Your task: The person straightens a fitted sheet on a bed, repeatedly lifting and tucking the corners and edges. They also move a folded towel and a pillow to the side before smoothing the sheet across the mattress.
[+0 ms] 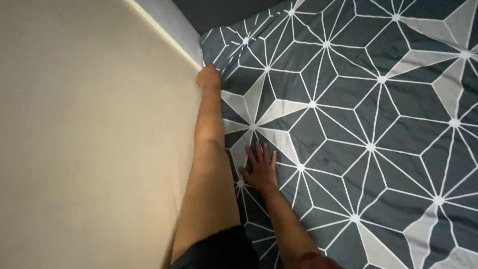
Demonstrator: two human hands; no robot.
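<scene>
A dark grey bed sheet (378, 114) with a white and light grey geometric star pattern covers the mattress. My left hand (208, 78) reaches far forward along the wall, its fingers curled and tucked down at the sheet's edge near the corner. The sheet bunches in folds just beyond it. My right hand (260, 168) lies flat on the sheet closer to me, palm down with fingers spread, holding nothing.
A plain cream wall (89, 139) runs along the whole left side, tight against the bed. A pale grey strip (167, 22) and a dark surface (219, 10) lie beyond the bed's far corner. A dark sleeve covers my left upper arm.
</scene>
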